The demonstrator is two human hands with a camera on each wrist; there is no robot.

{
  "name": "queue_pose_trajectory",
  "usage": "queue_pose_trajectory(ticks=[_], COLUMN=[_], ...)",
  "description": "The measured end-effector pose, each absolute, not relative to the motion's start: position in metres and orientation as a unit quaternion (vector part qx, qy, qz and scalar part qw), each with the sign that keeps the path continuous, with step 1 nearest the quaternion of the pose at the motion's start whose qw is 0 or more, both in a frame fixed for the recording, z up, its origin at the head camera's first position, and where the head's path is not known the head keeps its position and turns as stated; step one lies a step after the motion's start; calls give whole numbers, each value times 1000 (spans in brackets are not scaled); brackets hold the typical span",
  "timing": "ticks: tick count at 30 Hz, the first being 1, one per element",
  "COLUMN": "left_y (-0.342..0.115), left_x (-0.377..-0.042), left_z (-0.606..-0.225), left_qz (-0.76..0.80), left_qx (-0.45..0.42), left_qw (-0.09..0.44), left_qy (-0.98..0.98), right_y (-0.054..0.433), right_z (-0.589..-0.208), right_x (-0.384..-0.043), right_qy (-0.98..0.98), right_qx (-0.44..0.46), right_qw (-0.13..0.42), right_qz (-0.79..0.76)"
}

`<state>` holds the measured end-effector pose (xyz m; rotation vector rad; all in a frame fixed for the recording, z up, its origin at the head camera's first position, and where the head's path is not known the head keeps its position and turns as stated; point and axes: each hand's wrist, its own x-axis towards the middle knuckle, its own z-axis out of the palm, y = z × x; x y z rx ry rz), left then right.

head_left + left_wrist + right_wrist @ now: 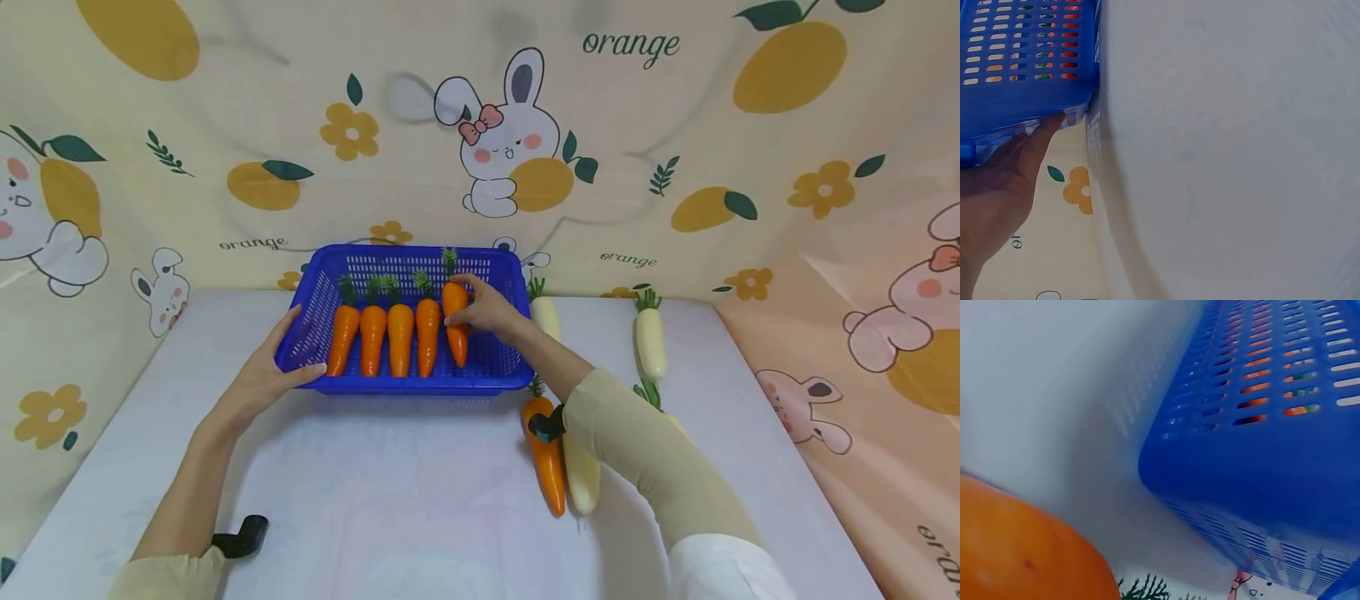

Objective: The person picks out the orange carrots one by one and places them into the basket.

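A blue plastic basket [420,383] with slotted walls stands at the back of the white table. Several orange carrots [401,337] with green tops lie side by side inside it. My left hand [262,371] holds the basket's left end, thumb at the front corner and fingers along the outer side; the left wrist view shows those fingers against the wall [1016,103]. Over the basket's right part, my right hand [491,308] pinches another carrot [455,321] between thumb and fingers, its tip pointing toward me. The right wrist view hides that hand.
Under my right forearm, one carrot [546,458] lies beside a white radish [582,475]. More white radishes lie to the right [651,342] and behind the arm [546,315]. A patterned cloth [420,192] hangs behind the table.
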<state>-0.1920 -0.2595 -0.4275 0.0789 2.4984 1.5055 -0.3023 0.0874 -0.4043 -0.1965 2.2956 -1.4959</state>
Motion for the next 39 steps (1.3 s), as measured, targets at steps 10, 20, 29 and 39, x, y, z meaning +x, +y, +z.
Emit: queue_pose_trajectory(ticks=[10,20,29,39], left_y=[-259,-260,-261,-260], left_x=[-192,-193,-194,-192], left_z=[-428,-430,-429,-430], left_qz=[507,505,509,511], left_qx=[28,29,22,26], left_qw=[109,107,109,108], left_qy=[854,856,854,853], right_y=[82,83,98,138], right_z=[-410,-405,-386,-365], right_x=[-303,-296,-283,-245], right_qy=[836,837,822,813], right_qx=[-70,-73,-89,-115], right_qw=[232,246,222,168], right_qz=[-492,-483,-518,-545])
